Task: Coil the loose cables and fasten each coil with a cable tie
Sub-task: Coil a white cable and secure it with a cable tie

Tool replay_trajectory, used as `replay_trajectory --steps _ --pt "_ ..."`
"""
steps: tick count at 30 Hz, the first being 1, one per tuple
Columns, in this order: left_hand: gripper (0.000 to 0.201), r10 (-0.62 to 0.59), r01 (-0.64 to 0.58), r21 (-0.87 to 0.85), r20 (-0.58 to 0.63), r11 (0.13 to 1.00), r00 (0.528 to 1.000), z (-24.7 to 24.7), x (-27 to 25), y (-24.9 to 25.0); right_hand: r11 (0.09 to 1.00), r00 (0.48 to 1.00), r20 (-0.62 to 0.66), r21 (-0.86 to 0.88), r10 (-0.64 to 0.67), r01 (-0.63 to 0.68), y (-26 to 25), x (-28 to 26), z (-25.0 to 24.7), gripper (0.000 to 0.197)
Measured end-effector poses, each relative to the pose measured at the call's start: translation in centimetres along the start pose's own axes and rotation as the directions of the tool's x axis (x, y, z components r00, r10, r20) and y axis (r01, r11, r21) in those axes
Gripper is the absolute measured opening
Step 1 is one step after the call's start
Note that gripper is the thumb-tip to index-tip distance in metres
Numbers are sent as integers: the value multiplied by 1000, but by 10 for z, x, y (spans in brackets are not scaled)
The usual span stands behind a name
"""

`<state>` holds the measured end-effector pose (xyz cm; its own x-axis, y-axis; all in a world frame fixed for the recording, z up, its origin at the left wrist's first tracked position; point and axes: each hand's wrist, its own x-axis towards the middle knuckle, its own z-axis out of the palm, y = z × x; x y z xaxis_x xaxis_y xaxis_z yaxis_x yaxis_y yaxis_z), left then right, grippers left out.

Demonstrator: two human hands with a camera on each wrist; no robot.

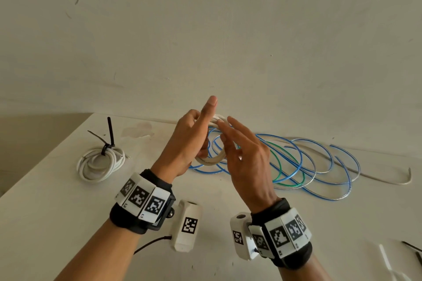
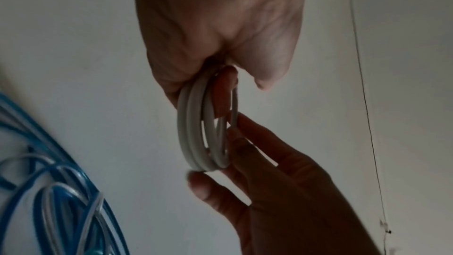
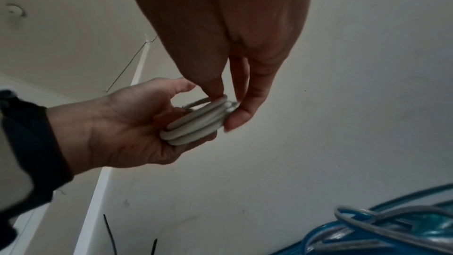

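Between our two hands, held above the counter [image 1: 57, 212], the small white cable coil [image 1: 211, 161] stands on edge; our left hand [image 1: 185, 143] grips its near side, our right hand [image 1: 246, 155] pinches the far turns, spare cable ties [image 1: 411, 246] lying nearer our right
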<state>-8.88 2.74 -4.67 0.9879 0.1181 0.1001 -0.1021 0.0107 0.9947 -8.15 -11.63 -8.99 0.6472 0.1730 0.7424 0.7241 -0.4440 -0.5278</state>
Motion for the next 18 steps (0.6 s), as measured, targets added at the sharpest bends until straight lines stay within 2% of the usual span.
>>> replay_trajectory --steps 3,5,8,11,15,18 --pt "63 63 -54 134 -63 989 996 0 2 -4 999 998 33 9 -47 46 -3 2 -3 35" --pt "63 94 -78 191 -73 979 993 1 3 -6 996 995 56 -45 -78 80 -3 4 -6 35" --pt "64 44 -37 169 -33 985 999 -1 5 -5 984 991 83 -134 -107 117 -3 3 -6 35" --pt "55 -3 7 179 -26 984 1000 -4 6 -5 976 992 73 -185 -107 119 -5 1 -6 41" --pt "34 96 -93 280 1 956 995 -9 7 -13 991 993 111 -124 -29 43 -8 4 -9 60" --pt "32 174 -181 332 49 926 983 -12 5 -14 990 977 212 -129 -33 61 -6 6 -13 59"
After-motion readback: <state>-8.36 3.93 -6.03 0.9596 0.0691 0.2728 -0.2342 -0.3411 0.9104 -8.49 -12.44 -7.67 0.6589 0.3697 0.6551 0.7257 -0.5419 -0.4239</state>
